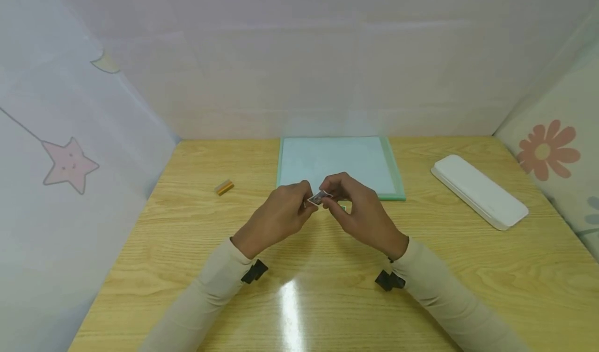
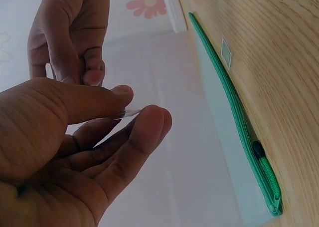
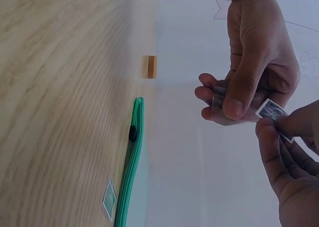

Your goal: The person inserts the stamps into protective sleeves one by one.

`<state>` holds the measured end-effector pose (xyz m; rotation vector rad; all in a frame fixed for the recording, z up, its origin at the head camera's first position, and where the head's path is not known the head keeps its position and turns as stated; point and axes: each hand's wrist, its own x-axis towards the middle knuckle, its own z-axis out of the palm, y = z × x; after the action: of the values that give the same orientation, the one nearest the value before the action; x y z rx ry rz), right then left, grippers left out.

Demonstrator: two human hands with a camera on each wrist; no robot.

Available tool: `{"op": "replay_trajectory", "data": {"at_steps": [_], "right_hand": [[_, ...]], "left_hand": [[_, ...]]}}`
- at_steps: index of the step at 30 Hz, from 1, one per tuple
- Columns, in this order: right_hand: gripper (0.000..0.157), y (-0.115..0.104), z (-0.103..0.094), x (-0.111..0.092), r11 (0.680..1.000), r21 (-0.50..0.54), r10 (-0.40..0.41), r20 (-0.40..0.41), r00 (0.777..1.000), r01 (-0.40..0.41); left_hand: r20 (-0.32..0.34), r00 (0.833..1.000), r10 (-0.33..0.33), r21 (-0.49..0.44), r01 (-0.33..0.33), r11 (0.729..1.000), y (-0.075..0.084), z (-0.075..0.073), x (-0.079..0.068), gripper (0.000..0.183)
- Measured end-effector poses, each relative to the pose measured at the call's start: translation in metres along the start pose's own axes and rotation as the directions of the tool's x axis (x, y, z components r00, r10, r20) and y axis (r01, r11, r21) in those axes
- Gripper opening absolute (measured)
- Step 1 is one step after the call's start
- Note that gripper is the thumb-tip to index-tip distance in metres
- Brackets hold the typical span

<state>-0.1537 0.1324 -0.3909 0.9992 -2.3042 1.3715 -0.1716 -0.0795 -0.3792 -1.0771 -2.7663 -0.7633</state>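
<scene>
Between the thumb and fingers of my right hand (image 1: 362, 214) is a small grey postage stamp (image 3: 270, 110) with a white perforated edge. My left hand (image 1: 281, 214) pinches a thin piece of clear plastic (image 2: 130, 113), perhaps a small sleeve; its full shape is hidden by the fingers. Both hands are raised above the table, close together, and the stamp is beside the left thumb in the right wrist view. A green stamp (image 2: 227, 52) with a white border lies on the wood, near the green zip edge of a translucent pouch (image 1: 337, 165).
At the right stands a long white case (image 1: 479, 191), set at a slant. A small orange and brown block (image 1: 224, 187) sits left of the pouch. Pale curtains (image 1: 299, 71) hang behind and beside the wooden table (image 1: 187, 269).
</scene>
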Motion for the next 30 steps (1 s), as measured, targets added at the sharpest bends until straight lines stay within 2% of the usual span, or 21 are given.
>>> {"op": "replay_trajectory", "data": {"at_steps": [5,12,17,22,25,30], "right_hand": [[0.026,-0.0022,0.0006,-0.0010,0.983,-0.159,-0.084,0.043,0.996,0.090],[0.026,-0.0045,0.0031,-0.0019,0.917,-0.346,-0.171,0.114,0.979,0.200],[0.029,-0.0040,0.0029,-0.0023,0.915,-0.354,-0.157,0.129,0.979,0.193],[0.018,-0.0036,-0.0001,-0.0017,0.913,-0.354,-0.188,0.079,0.979,0.204],[0.013,-0.0025,-0.0006,-0.0016,0.900,-0.373,-0.206,0.087,0.975,0.224],[0.013,-0.0002,0.0001,-0.0023,0.905,-0.359,-0.204,0.102,0.974,0.227]], "left_hand": [[-0.008,1.000,0.021,0.007,-0.021,1.000,0.0000,0.0002,-0.0008,0.017],[-0.006,0.999,0.033,0.027,-0.033,0.999,0.0000,0.0017,0.0002,0.020],[0.009,1.000,0.026,0.030,-0.026,0.999,0.0005,0.0020,0.0005,0.021],[0.008,1.000,0.026,0.032,-0.027,0.999,0.0001,0.0018,0.0006,0.018],[0.016,1.000,0.018,0.038,-0.019,0.999,-0.0002,0.0015,0.0009,0.017],[0.040,0.999,-0.003,0.033,0.002,0.999,-0.0001,0.0013,0.0013,0.017]]}}
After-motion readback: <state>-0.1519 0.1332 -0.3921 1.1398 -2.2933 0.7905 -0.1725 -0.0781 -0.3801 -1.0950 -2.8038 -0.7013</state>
